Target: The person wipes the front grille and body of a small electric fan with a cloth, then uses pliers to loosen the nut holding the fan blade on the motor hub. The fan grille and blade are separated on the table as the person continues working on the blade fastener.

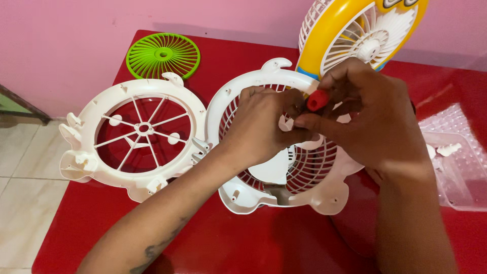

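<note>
- White fan housing with a grille [299, 172] lies flat near the middle of a glossy red table [284, 243], directly under both hands.
- Left hand [261, 124] comes in from the lower left, forearm crossing the table, and rests on top of the grille. Its fingers are curled narrow around a small white plastic piece [286, 123], pinched at the fingertips.
- Right hand [365, 114] comes in from the lower right, fingers closed around a screwdriver with a red handle [317, 100]. Only the rounded red end shows between thumb and fingers; the shaft and tip are hidden by the hands.
- The two hands touch each other above the upper part of the grille.
- Just beside the housing, on its left and touching its edge, lies a second white round frame [134, 137] with thin spokes and a small hub, the red table showing through it.
- Behind that frame, near the pink wall [76, 35], lies a flat green round grille [163, 55], apart from the others.
- Behind the hands stands a yellow and white fan [355, 35], tilted upright against the wall.
- At the right edge sits a clear plastic tray [456, 167] holding small white parts.
- Pale floor tiles [20, 203] show at the lower left, beyond the table edge.
</note>
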